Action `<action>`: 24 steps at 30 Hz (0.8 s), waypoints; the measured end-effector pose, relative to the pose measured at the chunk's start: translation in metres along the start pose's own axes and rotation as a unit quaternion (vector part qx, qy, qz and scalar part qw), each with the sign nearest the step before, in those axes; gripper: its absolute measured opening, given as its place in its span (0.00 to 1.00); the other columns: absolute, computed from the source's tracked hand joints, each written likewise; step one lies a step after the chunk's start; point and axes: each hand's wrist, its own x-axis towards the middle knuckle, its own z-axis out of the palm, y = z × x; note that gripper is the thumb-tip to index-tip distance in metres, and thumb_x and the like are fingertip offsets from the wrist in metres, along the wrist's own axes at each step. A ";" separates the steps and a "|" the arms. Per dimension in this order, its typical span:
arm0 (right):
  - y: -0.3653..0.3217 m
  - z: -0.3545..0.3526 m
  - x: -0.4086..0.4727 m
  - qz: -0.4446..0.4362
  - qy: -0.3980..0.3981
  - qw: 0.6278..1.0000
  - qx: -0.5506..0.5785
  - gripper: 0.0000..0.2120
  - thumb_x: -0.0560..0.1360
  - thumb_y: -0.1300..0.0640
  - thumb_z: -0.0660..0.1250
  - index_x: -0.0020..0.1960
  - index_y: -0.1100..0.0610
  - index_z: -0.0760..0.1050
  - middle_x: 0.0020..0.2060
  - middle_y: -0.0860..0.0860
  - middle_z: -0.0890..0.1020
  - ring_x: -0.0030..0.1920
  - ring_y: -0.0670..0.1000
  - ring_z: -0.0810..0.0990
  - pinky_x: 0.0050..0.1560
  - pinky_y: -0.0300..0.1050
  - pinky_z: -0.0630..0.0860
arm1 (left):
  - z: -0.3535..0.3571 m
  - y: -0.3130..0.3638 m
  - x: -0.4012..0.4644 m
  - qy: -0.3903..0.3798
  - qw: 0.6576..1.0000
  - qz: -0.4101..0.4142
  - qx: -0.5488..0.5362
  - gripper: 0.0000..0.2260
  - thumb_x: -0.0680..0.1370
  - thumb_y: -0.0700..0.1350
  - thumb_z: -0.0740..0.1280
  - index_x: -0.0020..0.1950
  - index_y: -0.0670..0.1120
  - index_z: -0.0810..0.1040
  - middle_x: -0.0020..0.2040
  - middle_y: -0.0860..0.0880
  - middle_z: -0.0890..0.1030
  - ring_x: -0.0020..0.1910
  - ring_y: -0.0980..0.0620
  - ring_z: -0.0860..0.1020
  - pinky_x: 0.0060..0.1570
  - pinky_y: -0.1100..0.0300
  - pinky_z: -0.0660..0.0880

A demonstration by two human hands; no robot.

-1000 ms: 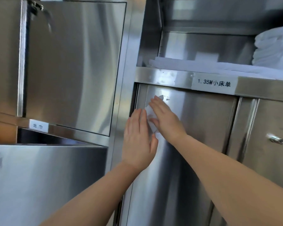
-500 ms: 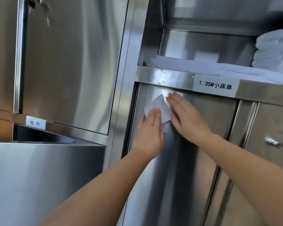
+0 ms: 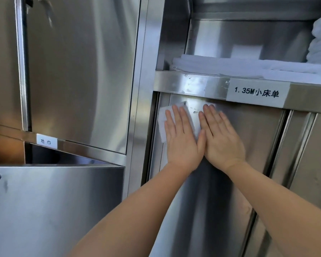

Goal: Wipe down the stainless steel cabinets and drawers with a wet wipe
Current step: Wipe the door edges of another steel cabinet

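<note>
Shiny steel cabinets all around. Left hand, fingers flat, presses white wet wipe on tall steel door, top corner at 11 o'clock. Right hand flat beside it. Lower door, other doors likely unwiped.

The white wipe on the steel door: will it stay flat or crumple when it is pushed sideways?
The wipe looks thin and limp, so it would probably bunch unless pressed flat, as the left hand does. On the smooth door it should slide easily.
</note>
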 end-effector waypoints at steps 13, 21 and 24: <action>0.002 0.003 -0.001 -0.018 0.045 0.998 -0.048 0.25 0.81 0.57 0.54 0.74 0.68 0.61 0.74 0.64 0.63 0.75 0.62 0.62 0.74 0.58 0.61 | 0.009 -0.041 0.008 0.069 0.994 0.060 -0.066 0.31 0.80 0.47 0.61 0.78 0.35 0.54 0.78 0.36 0.51 0.79 0.38 0.49 0.73 0.37 0.57; 0.001 0.003 -0.001 -0.014 0.057 0.998 -0.034 0.25 0.81 0.57 0.55 0.74 0.68 0.62 0.74 0.64 0.64 0.74 0.61 0.63 0.73 0.58 0.62 | 0.016 -0.031 0.001 0.107 0.994 0.034 -0.017 0.29 0.81 0.49 0.59 0.78 0.38 0.57 0.79 0.39 0.56 0.77 0.39 0.56 0.74 0.42 0.58; 0.001 0.002 -0.001 -0.013 0.062 0.998 -0.031 0.24 0.81 0.58 0.55 0.74 0.68 0.63 0.73 0.64 0.64 0.74 0.61 0.64 0.73 0.58 0.63 | 0.013 -0.029 0.014 0.092 0.995 0.045 -0.012 0.33 0.80 0.48 0.64 0.78 0.37 0.53 0.79 0.38 0.51 0.79 0.38 0.49 0.76 0.41 0.51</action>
